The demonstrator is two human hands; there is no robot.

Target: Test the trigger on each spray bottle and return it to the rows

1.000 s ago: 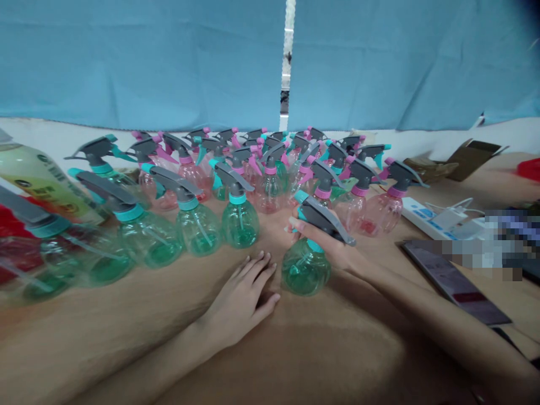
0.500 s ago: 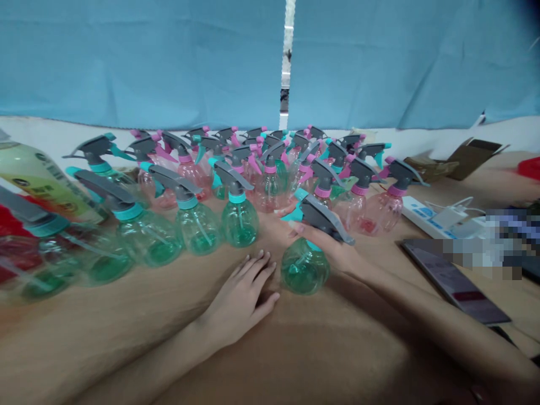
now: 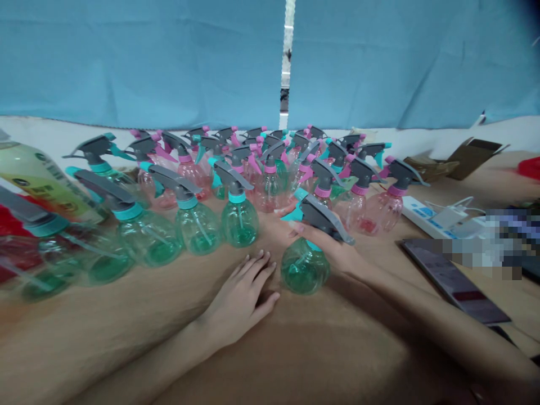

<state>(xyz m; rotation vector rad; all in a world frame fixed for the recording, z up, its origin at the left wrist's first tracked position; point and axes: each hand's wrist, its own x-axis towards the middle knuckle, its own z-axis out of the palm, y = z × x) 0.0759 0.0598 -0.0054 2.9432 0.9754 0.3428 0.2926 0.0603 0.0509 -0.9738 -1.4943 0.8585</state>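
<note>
My right hand [image 3: 333,251] is shut on the grey trigger head of a clear green-tinted spray bottle [image 3: 304,269], which has a teal collar and nozzle and stands on the table. My fingers hide most of the neck. My left hand [image 3: 240,301] lies flat and open on the table, holding nothing, its fingertips just left of that bottle. Beyond both hands stand several green spray bottles [image 3: 239,224] and several pink ones [image 3: 270,194], crowded together with grey triggers.
A tan table surface [image 3: 337,349] runs under everything. A large labelled bottle [image 3: 37,180] lies at left, a power strip [image 3: 426,218] and dark tablet or phone [image 3: 451,281] sit at right, with brown packaging [image 3: 472,157] behind. A blue curtain [image 3: 143,62] hangs at the back.
My right hand has turned the grey trigger head, swinging its teal nozzle to the left. The bottle body stays in about the same place, and my left hand has not moved.
</note>
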